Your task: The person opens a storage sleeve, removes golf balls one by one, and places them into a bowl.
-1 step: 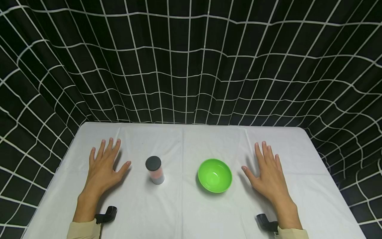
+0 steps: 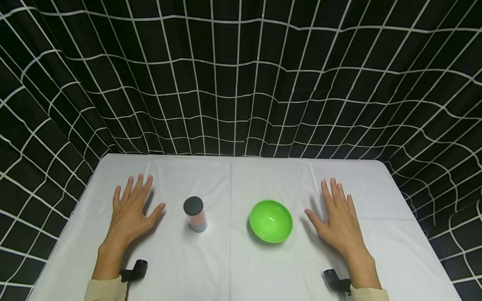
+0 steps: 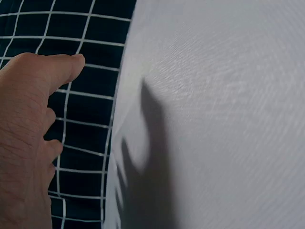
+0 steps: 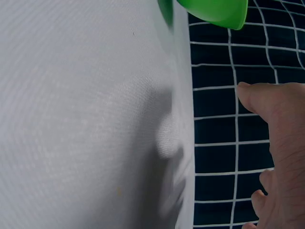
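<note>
My left hand (image 2: 132,212) is held over the left part of the table, fingers spread and nothing in them. To its right stands an upright cylindrical container (image 2: 196,214) with a dark grey lid, a pinkish middle and a pale base. A bright green bowl (image 2: 271,221), with nothing in it, sits right of the container. Beyond the bowl, my right hand (image 2: 340,219) is spread out over the right side, its thumb pointing toward the bowl. In the right wrist view the green bowl (image 4: 221,12) shows at the top edge, apart from the thumb.
A white cloth (image 2: 211,267) covers the table. Black curtain with a white grid (image 2: 241,83) rises behind the far edge and along both sides. Each wrist wears a small black camera, one on the left (image 2: 134,271) and one on the right (image 2: 336,281).
</note>
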A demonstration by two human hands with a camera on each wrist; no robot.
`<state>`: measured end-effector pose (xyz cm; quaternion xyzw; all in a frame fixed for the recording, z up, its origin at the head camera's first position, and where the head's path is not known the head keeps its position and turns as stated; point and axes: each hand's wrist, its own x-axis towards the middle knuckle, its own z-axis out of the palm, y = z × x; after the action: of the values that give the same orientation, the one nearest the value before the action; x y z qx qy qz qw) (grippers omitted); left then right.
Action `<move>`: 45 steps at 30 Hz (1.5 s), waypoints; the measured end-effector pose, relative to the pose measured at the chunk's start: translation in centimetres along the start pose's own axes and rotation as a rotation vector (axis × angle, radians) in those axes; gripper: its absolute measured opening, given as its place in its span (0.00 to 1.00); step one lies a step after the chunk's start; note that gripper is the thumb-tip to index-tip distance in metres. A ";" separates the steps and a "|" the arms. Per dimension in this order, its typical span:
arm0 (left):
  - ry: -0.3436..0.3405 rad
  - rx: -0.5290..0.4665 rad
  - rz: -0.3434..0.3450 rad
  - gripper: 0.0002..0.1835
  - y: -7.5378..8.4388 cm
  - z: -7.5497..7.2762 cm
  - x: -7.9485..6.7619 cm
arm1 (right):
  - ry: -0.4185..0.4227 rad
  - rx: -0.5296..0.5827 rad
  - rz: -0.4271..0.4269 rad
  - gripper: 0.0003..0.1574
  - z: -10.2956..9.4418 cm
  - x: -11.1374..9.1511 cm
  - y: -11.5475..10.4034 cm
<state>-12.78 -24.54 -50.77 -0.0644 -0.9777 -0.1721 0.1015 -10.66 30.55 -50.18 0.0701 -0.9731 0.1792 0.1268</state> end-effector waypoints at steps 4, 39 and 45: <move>-0.015 0.001 0.002 0.48 0.4 0.2 0.2 | -0.012 -0.002 0.005 0.58 -0.2 -0.1 0.0; -0.015 -0.121 0.147 0.47 2.6 -0.1 -1.9 | 0.034 0.129 -0.117 0.48 -0.9 -0.3 -3.8; -0.134 -0.314 0.153 0.46 4.3 0.0 -2.2 | 0.077 0.223 -0.137 0.44 -1.5 -0.2 -6.6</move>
<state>-9.99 -20.73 -49.90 -0.1647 -0.9356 -0.3099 0.0375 -8.96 25.01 -46.73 0.1433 -0.9345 0.2796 0.1674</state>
